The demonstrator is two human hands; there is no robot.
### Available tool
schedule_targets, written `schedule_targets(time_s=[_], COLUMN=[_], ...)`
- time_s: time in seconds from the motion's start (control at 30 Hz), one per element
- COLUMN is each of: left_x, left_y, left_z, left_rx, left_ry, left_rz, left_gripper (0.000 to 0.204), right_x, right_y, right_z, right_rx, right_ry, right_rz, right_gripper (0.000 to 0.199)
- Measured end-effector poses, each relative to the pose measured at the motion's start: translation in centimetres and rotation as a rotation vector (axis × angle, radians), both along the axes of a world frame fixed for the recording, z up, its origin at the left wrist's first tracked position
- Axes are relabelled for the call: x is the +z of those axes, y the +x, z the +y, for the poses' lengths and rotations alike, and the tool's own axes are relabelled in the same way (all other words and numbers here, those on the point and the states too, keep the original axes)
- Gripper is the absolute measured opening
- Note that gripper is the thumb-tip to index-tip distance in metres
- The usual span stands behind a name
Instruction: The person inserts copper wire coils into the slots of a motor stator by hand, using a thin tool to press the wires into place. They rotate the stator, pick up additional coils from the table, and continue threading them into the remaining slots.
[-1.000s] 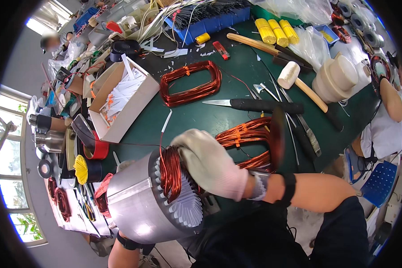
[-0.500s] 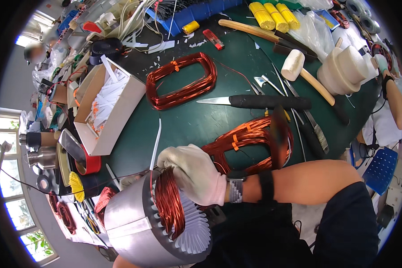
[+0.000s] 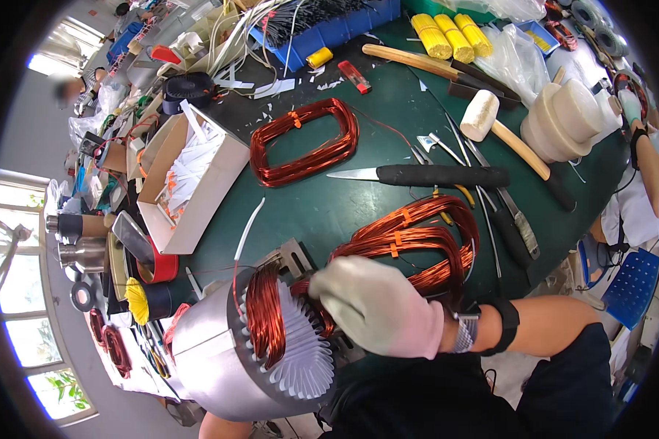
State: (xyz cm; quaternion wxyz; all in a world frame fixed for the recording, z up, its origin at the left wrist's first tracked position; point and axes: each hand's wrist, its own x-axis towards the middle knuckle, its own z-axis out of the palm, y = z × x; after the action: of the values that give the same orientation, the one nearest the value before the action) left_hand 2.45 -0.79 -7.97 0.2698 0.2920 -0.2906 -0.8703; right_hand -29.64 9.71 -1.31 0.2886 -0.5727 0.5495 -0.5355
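Observation:
A grey metal motor stator [image 3: 209, 358] lies tilted near my body, white slot liners [image 3: 300, 369] fanned round its open end. A bundle of red-brown copper wire [image 3: 265, 318] hangs out over these liners. My right hand [image 3: 377, 304], in a white glove, is just right of the bore; its curled fingers close at a copper coil's strands, though the fingertips are partly hidden and blurred. White sleeving [image 3: 250, 228] stands up on a wire lead beside the stator. My left hand is hidden behind the stator; only its forearm [image 3: 223, 427] shows below.
Bound copper coils [image 3: 410, 234] and another coil [image 3: 304, 143] lie on the green table [image 3: 285, 212]. Around them are a black-handled knife [image 3: 439, 175], a white-headed mallet [image 3: 480, 115], a carton of paper strips [image 3: 223, 172] and a blue bin [image 3: 337, 33]. At far right shows another person's gloved hand [image 3: 628, 106].
My right hand has moved right, off the hanging copper bundle, to the side of the bore. A metal block behind the stator has come into sight. My left fingers have gone out of sight.

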Motion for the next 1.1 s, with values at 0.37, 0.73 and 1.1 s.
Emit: schedule_targets(time_s=[0.37,0.73,1.1], left_x=[-1.0,1.2,4.9], left_y=[0.9,2.1,-5.0], left_z=[0.3,4.2,13.4], left_rx=[0.029,0.054,-0.058], left_ry=[0.026,-0.084,-1.928], left_rz=[0.006,0.167,-0.966], left_gripper=[0.071,0.072,0.039], right_x=[-0.8,1.8,5.2], right_y=[0.7,-1.0,-0.9], right_z=[1.3,2.3,5.7], right_rx=[0.133,0.275,0.161], right_ry=[0.140,0.220,0.152], right_rz=[-0.068,0.157,0.441], right_gripper=[0.015,0.025,0.022])
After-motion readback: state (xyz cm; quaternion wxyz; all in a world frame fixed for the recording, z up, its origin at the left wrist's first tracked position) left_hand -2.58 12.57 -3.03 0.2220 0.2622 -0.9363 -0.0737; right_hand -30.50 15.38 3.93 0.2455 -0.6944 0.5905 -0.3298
